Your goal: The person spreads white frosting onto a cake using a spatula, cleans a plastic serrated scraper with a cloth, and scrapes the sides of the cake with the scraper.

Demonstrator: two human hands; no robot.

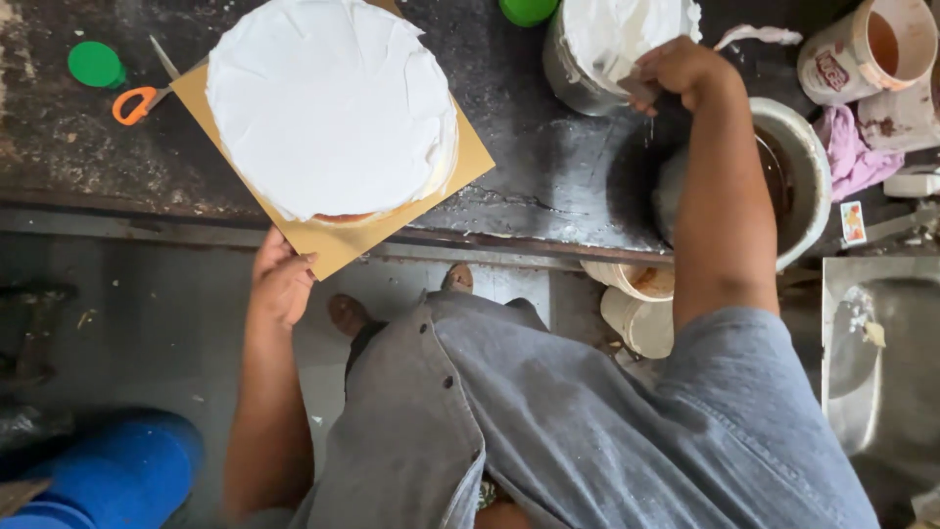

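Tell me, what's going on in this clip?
A person stands at a dark worktop with a round cake covered in white cream, sitting on a square gold cake board. The left hand grips the board's near corner. The right hand holds a tool, mostly hidden, over a metal bowl of white cream, beside a large pot. Orange-handled scissors and a green lid lie at the far left.

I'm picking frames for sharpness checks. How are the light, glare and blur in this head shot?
Head view: soft, even light; the round white frosted cake is bright, almost washed out, its surface detail faint; the dark worn countertop shows a dull sheen; the right hand by the metal bowl of white cream is slightly soft; the left hand on the square tan cardboard base is sharp.
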